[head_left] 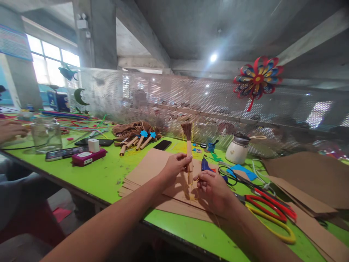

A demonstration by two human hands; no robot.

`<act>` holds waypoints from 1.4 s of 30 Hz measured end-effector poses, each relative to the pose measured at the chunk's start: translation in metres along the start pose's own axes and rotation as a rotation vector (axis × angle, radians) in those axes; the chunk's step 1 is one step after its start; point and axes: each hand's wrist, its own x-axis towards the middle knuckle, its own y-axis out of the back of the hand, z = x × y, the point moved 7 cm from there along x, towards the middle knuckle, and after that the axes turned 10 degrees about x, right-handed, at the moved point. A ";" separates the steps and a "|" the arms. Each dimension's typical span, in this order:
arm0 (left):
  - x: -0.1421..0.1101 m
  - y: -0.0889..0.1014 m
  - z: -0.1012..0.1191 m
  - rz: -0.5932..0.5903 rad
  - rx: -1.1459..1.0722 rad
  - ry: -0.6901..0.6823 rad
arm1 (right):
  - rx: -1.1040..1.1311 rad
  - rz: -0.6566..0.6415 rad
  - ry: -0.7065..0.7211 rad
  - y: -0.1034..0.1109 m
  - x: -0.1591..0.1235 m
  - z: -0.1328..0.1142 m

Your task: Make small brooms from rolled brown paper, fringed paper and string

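Upright over the table stands a small brown paper broom point(189, 145), its pleated bristle end up and a rolled paper handle below. My left hand point(177, 165) is closed around the handle. Fingertips of my right hand point(211, 185) pinch a thin yellow string point(194, 198) close to the handle's lower part; the string hangs in loose loops there. Beneath both hands lies a stack of brown kraft paper sheets point(152, 163). Just behind my right hand is a blue glue gun point(205, 164), partly hidden.
Scissors with red handles point(268, 209) and yellow-handled ones lie at right beside brown paper point(305, 178). A white jar point(237, 150) stands behind. Similar paper brooms with blue stars point(144, 135), a phone point(163, 145), a purple power strip point(88, 157) and a glass jar point(47, 134) are left, near another person's hand point(11, 131).
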 end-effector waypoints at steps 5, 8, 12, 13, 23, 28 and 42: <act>0.004 0.006 -0.004 0.035 -0.044 0.030 | 0.045 -0.056 -0.064 0.001 0.001 0.000; 0.005 0.011 -0.005 0.077 -0.039 0.041 | 0.049 -0.090 -0.038 0.001 0.001 -0.005; 0.006 0.015 -0.007 0.106 -0.038 0.042 | 0.017 -0.180 -0.062 -0.003 -0.001 -0.005; 0.007 0.016 -0.008 0.110 -0.043 0.042 | -0.020 -0.192 -0.074 -0.004 -0.001 -0.003; 0.008 0.024 -0.010 0.104 -0.133 0.112 | -1.088 -0.207 0.418 -0.016 -0.005 -0.007; 0.009 0.024 -0.010 0.102 -0.135 0.103 | -1.262 -0.226 0.407 -0.013 -0.005 0.006; 0.010 0.023 -0.006 0.098 -0.005 0.020 | -0.991 0.058 0.569 -0.005 -0.006 -0.035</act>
